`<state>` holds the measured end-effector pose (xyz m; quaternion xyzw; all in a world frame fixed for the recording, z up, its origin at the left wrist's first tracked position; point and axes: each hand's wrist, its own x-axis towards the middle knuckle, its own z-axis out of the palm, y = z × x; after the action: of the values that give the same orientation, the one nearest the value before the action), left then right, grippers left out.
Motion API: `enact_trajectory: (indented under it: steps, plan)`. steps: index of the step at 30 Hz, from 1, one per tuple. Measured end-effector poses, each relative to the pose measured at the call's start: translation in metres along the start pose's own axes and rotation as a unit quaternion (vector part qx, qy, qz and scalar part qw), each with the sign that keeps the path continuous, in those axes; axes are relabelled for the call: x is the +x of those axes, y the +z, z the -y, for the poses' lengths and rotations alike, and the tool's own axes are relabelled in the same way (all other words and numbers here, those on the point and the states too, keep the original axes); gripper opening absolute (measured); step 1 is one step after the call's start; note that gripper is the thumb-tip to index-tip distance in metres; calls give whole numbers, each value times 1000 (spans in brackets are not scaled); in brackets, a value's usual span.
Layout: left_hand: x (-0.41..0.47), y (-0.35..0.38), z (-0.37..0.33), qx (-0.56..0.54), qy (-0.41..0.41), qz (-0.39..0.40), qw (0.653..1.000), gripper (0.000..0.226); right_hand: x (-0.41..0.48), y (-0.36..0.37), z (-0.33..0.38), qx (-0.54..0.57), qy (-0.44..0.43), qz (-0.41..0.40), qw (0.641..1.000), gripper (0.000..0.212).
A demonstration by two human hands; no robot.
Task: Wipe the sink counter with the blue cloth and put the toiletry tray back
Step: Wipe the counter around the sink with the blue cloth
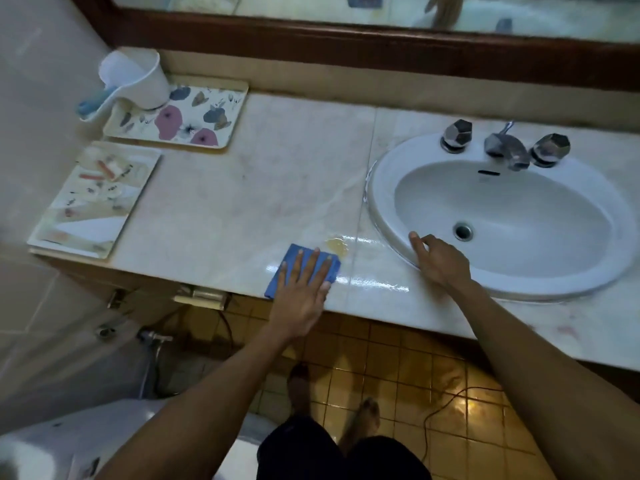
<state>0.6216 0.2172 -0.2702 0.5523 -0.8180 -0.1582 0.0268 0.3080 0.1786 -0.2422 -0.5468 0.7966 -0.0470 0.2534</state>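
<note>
My left hand (304, 285) presses flat, fingers straight, on the folded blue cloth (291, 252) near the front edge of the pale marble counter (277, 174). Just right of the cloth lies a small yellowish puddle (336, 245), with wet streaks shining toward the sink. My right hand (438, 259) rests on the front left rim of the white sink (381, 188), fingers lightly bent over the edge. A flowered tray (204, 116) sits at the back left of the counter with a white cup holder (135, 81) on its corner. A second tray (90, 202) with small toiletries lies at the far left.
Two chrome taps and a spout (505, 147) stand behind the basin. A wood-framed mirror (346, 32) runs along the back wall. Below are yellow floor tiles (415, 368), a dark cable (460, 400), my bare feet, and a white toilet (52, 441) at lower left.
</note>
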Motion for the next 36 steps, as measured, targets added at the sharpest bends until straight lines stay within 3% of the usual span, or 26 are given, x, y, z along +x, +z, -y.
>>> enact_trajectory:
  steps: [3, 8, 11, 14, 17, 19, 21, 23, 26, 28, 30, 36]
  plan:
    - [-17, -8, 32, 16, 89, 17, 996, 53, 1, -13, -12, 3, 9, 56, 998, 77]
    - [24, -25, 75, -35, -142, -36, 989, 54, -8, -14, -36, -46, -29, 2, 999, 77]
    - [68, -20, 31, -63, -177, -55, 981, 53, -8, -12, -38, -52, -38, -4, 998, 75]
    - [88, -6, -31, -110, -99, -30, 989, 54, -6, -13, -38, -43, -40, 14, 998, 76]
    - [53, 13, -80, -101, 10, 24, 995, 51, -5, -13, -40, -33, -40, 20, 998, 78]
    - [14, 15, -77, -48, 89, 29, 994, 52, -5, -13, -41, -28, -39, 23, 999, 78]
    - [-10, 9, -45, 0, 112, 21, 994, 54, -5, -13, -42, -21, -46, 26, 998, 77]
    - [-10, -2, 0, 16, 49, 12, 999, 54, -7, -14, -44, -16, -56, 23, 998, 74]
    - [19, -19, 36, 1, -110, 15, 994, 56, -12, -15, -50, -25, -70, 17, 997, 68]
    - [43, -17, 20, -16, -199, 4, 980, 58, -18, -16, -58, -31, -78, 13, 996, 67]
    - [63, -8, -17, -23, -231, -10, 973, 59, -25, -17, -70, -40, -89, -4, 995, 72]
    - [43, 30, -145, -19, -18, 31, 999, 57, -40, -24, -90, -49, -111, -42, 992, 65]
